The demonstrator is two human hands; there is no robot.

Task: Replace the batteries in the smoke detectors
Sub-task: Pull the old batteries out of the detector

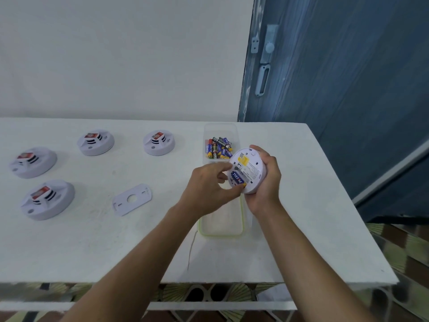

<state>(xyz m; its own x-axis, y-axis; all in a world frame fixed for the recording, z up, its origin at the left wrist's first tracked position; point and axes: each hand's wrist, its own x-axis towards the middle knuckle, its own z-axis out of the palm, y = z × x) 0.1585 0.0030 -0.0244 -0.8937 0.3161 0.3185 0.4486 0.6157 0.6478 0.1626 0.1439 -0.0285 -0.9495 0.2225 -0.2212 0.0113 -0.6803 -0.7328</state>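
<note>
My right hand grips a round white smoke detector, tilted so its back with a yellow label faces me. A blue battery lies in its back compartment. My left hand has thumb and fingertips on that battery at the detector's lower left edge. A clear box of several batteries stands just behind the hands. Several other white detectors sit on the table, among them one at the back centre, one at the back left, and one at the front left.
A flat white mounting plate lies left of my hands. A clear container with a yellow-green rim sits under my wrists. The white table ends at the right near a blue door. A white wall stands behind.
</note>
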